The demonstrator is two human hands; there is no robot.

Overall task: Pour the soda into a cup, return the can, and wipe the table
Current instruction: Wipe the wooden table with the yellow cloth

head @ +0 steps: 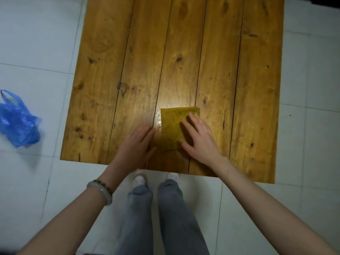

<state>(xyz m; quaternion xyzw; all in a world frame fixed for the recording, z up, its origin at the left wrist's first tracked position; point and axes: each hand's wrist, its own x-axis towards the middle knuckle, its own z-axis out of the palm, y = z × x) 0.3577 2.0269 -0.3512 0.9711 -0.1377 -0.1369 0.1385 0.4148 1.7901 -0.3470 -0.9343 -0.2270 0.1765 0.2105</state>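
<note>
A yellow dotted cloth (174, 122) lies flat on the wooden table (128, 70) near its front edge. My right hand (199, 138) presses on the cloth's right part with straight, spread fingers. A clear plastic cup (161, 138), hard to make out, stands at the cloth's left edge and partly over it. My left hand (137, 144) is against the cup's left side, fingers above it and thumb below, blurred. No soda can is in view.
A crumpled blue plastic bag (18, 122) lies on the white tiled floor left of the table. My legs and shoes (139, 179) stand just in front of the table's near edge. The table's wooden planks stretch far ahead.
</note>
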